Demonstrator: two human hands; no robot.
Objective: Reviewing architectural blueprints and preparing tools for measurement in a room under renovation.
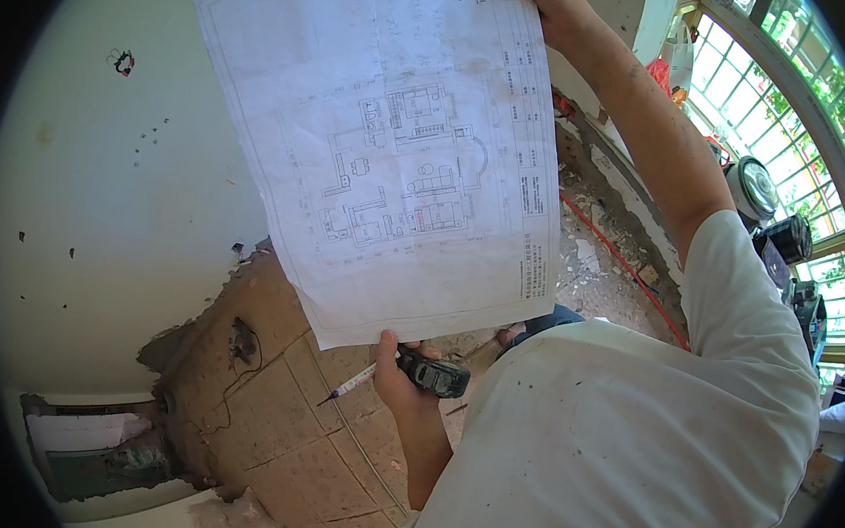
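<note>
A large white floor plan sheet [390, 165] with printed room outlines is held up in front of me. My right hand [557, 13] is closed on its top right corner, partly cut off by the frame's upper edge. My left hand [401, 387] is closed at the sheet's lower edge, its thumb up against the paper. The same hand holds a slim white pen [352, 381], dark tip pointing left, and a black, rounded hand-sized tool [435, 373] that resembles a tape measure. Some left fingers are hidden behind these things.
A chipped pale wall [107, 206] stands at left, with a rough recess [92, 447] low down. Brown floor tiles [305, 441] carry a thin cable [363, 449]. A red hose [625, 272] crosses rubble at right, near a barred window [725, 70] and several stacked items [782, 238].
</note>
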